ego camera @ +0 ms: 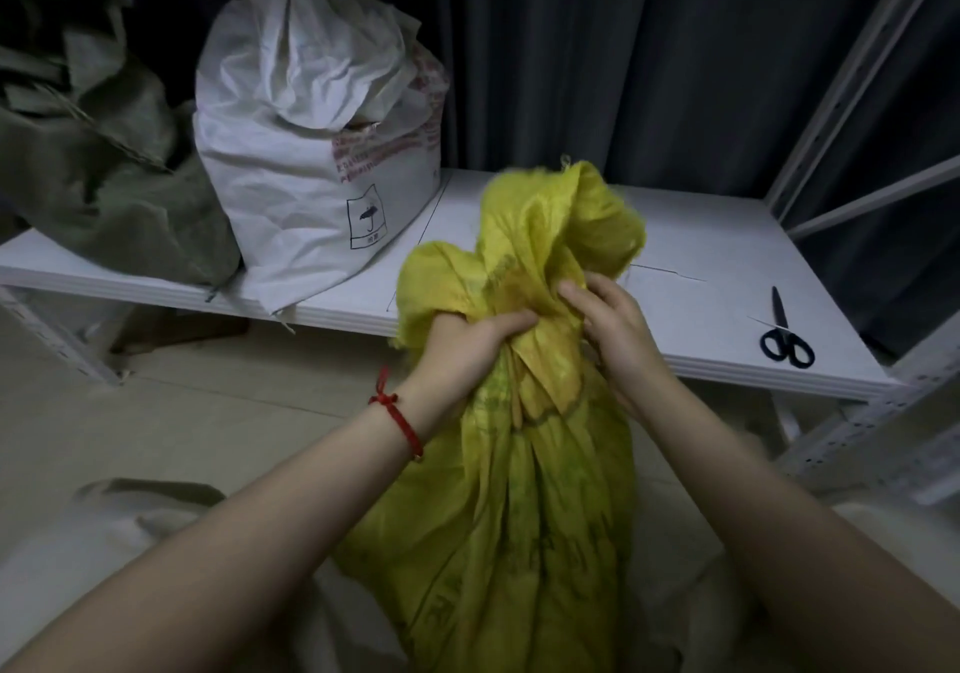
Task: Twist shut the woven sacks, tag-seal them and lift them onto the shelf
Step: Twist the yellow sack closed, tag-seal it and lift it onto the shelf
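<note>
A yellow woven sack (509, 516) stands on the floor in front of the shelf, its neck gathered and its loose top flaring upward. My left hand (467, 345), with a red string on the wrist, grips the bunched neck from the left. My right hand (613, 329) holds the neck from the right, fingers curled into the fabric. On the white shelf board (701, 256) stand a tied white woven sack (317, 152) and a grey-green sack (104, 152).
Black-handled scissors (784, 334) lie on the shelf at the right. Pale metal shelf uprights (852, 74) rise at the right edge. Dark curtains hang behind. Pale sacking (130, 516) lies on the tiled floor at lower left.
</note>
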